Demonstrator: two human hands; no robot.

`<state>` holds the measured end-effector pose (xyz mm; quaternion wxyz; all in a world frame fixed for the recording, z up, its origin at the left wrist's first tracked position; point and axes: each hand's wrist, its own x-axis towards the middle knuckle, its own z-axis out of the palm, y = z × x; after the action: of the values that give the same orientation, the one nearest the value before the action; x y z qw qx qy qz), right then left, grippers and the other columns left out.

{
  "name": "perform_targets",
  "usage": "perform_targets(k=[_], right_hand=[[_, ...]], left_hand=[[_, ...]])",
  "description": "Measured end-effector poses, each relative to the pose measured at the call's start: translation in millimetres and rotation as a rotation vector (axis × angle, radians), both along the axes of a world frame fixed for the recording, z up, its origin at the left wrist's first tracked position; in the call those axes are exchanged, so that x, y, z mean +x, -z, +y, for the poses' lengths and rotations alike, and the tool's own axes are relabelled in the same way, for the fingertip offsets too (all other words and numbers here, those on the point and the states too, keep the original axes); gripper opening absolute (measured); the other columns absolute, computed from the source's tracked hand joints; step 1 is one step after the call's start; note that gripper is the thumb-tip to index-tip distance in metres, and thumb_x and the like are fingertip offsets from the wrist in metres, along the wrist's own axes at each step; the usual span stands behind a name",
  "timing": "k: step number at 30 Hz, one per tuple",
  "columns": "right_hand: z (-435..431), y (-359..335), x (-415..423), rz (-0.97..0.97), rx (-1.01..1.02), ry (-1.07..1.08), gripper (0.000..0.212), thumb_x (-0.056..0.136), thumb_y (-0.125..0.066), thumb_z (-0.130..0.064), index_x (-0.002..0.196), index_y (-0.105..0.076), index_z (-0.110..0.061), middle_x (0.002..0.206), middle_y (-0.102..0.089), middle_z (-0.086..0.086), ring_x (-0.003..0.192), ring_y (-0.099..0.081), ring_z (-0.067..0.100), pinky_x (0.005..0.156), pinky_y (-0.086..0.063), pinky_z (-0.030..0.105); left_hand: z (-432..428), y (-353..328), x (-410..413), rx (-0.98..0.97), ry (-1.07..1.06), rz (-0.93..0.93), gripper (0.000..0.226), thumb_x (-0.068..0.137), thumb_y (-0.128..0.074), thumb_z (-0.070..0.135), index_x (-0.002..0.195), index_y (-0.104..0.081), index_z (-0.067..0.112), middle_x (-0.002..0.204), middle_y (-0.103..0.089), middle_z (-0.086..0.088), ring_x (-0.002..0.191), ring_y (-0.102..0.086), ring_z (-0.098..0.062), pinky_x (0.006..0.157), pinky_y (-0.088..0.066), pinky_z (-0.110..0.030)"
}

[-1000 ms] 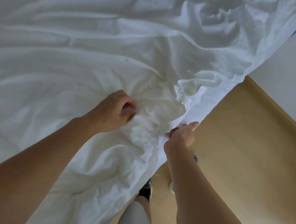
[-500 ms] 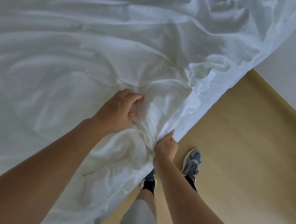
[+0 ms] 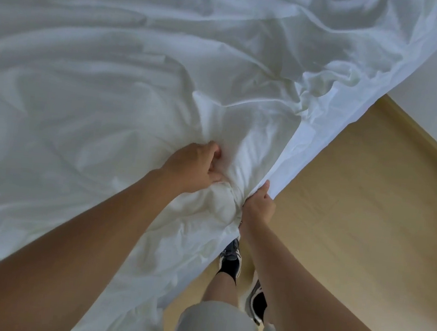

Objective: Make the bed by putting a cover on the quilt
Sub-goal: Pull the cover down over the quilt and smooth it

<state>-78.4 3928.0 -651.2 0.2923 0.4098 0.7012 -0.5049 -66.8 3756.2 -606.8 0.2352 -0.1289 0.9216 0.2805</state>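
Our left hand [image 3: 193, 165] bunches a fistful of the crumpled white fabric cover [image 3: 112, 86], fingers curled in, probably to pin what lies inside so it cannot slip. Our right hand [image 3: 258, 207] pinches the cover's near right edge, taut above the pale wooden floor [image 3: 368, 221], likely to pull it square. Between the hands a creamy padded bulge [image 3: 220, 211] looks like the quilt; the cover spreads far and left.
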Motion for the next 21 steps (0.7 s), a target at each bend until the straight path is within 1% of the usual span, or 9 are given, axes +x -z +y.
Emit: perform_targets(k=[3, 5, 7, 9, 11, 14, 16, 19, 21], right_hand=[[-2.6, 5.8, 8.5, 0.038, 0.013, -0.006, 0.06, 0.102, -0.034, -0.06, 0.07, -0.046, -0.01, 0.062, -0.042, 0.001, 0.064, -0.043, 0.023, 0.057, -0.039, 0.033], [-2.8, 2.3, 16.9, 0.083, 0.007, -0.021, 0.058, 0.101, -0.03, -0.063, 0.07, -0.045, -0.017, 0.064, -0.045, -0.005, 0.067, -0.046, 0.025, 0.066, -0.039, 0.035], [-2.3, -3.0, 34.1, 0.12, 0.061, -0.06, 0.057, 0.101, -0.025, -0.065, 0.089, -0.055, -0.018, 0.08, -0.054, -0.006, 0.083, -0.054, 0.025, 0.079, -0.039, 0.036], [-2.6, -6.8, 60.4, 0.139, 0.102, -0.031, 0.063, 0.097, -0.028, -0.069, 0.103, -0.056, -0.013, 0.091, -0.06, -0.002, 0.093, -0.057, 0.025, 0.08, -0.04, 0.037], [-4.1, -10.0, 88.5, 0.123, 0.072, 0.048, 0.064, 0.091, -0.04, -0.074, 0.11, -0.054, -0.014, 0.096, -0.061, -0.002, 0.094, -0.059, 0.024, 0.077, -0.04, 0.036], [-4.5, -11.6, 121.9, 0.068, -0.044, 0.042, 0.07, 0.082, -0.054, -0.078, 0.121, -0.045, -0.02, 0.099, -0.056, -0.009, 0.092, -0.058, 0.017, 0.079, -0.041, 0.034], [-2.8, -11.0, 136.6, 0.057, -0.159, 0.01, 0.062, 0.081, -0.057, -0.077, 0.111, -0.044, -0.024, 0.088, -0.054, -0.011, 0.08, -0.056, 0.011, 0.075, -0.043, 0.032], [-3.5, -13.4, 151.9, 0.163, -0.204, -0.046, 0.057, 0.087, -0.061, -0.067, 0.069, -0.039, -0.017, 0.06, -0.041, -0.006, 0.059, -0.043, 0.017, 0.059, -0.041, 0.033], [-0.7, -17.2, 166.2, 0.239, -0.208, -0.066, 0.057, 0.091, -0.062, -0.059, 0.062, -0.035, -0.017, 0.056, -0.038, -0.003, 0.058, -0.042, 0.02, 0.057, -0.041, 0.036]], left_hand=[[6.0, 3.7, 11.5, -0.145, 0.104, -0.005, 0.024, 0.089, -0.068, 0.038, 0.103, -0.065, 0.018, 0.095, -0.071, -0.001, 0.091, -0.067, -0.026, 0.081, -0.054, -0.04], [11.1, 3.2, 14.2, -0.168, 0.14, -0.008, 0.033, 0.093, -0.058, 0.049, 0.095, -0.066, 0.018, 0.094, -0.07, -0.003, 0.09, -0.065, -0.028, 0.083, -0.053, -0.04], [14.9, 2.3, 16.4, -0.193, 0.207, -0.043, 0.04, 0.095, -0.051, 0.055, 0.099, -0.064, 0.017, 0.104, -0.066, -0.006, 0.097, -0.062, -0.03, 0.088, -0.049, -0.041], [18.7, 1.6, 21.8, -0.219, 0.269, -0.048, 0.028, 0.097, -0.053, 0.046, 0.096, -0.059, 0.018, 0.11, -0.064, -0.008, 0.102, -0.06, -0.031, 0.088, -0.048, -0.04], [21.9, 1.5, 32.5, -0.219, 0.258, -0.017, 0.018, 0.097, -0.057, 0.034, 0.085, -0.053, 0.021, 0.1, -0.066, -0.01, 0.094, -0.063, -0.033, 0.076, -0.046, -0.035], [22.2, -7.7, 49.8, -0.213, 0.155, 0.046, 0.024, 0.096, -0.061, 0.035, 0.08, -0.05, 0.021, 0.083, -0.063, -0.011, 0.076, -0.06, -0.034, 0.065, -0.04, -0.032], [22.8, -18.4, 65.6, -0.21, 0.103, 0.09, 0.026, 0.098, -0.059, 0.033, 0.08, -0.052, 0.016, 0.077, -0.058, -0.008, 0.07, -0.054, -0.032, 0.063, -0.036, -0.032], [25.7, -30.1, 105.8, -0.244, 0.119, 0.12, 0.021, 0.099, -0.054, 0.024, 0.081, -0.047, 0.015, 0.076, -0.051, -0.002, 0.071, -0.053, -0.033, 0.063, -0.033, -0.033], [28.8, -34.5, 140.8, -0.279, 0.124, 0.149, 0.02, 0.1, -0.05, 0.021, 0.082, -0.042, 0.017, 0.079, -0.047, -0.001, 0.071, -0.049, -0.031, 0.064, -0.033, -0.034]])
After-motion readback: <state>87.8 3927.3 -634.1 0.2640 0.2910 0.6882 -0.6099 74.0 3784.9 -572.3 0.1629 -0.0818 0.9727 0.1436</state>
